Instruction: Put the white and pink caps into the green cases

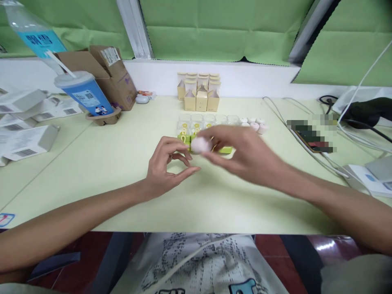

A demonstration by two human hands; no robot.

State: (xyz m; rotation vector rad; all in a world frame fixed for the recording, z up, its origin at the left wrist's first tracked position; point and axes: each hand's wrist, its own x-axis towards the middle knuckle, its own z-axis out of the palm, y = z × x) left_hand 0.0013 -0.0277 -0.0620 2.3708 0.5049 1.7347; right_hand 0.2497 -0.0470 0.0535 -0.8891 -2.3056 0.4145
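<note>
My right hand (249, 155) grips a pale pinkish-white, rounded, egg-shaped thing (200, 145) between thumb and fingers, blurred by motion. Just left of it is my left hand (161, 163), its thumb and fingers curved apart with nothing between them. Behind the hands stands a row of clear plastic cups (221, 119), several with yellow-green markings. Small yellow-green boxes (183, 139) are in front of these cups, partly covered by my right hand. To the right of the cups lies a cluster of several small pale pink and white rounded things (254, 125).
Small cream cartons (201, 100) stand grouped against the wall. At left are a blue drink cup (87, 94) in a cardboard holder, a brown box (118, 83), a bottle (36, 34) and white boxes (30, 139). A phone (312, 136) and white cables (330, 165) lie at right.
</note>
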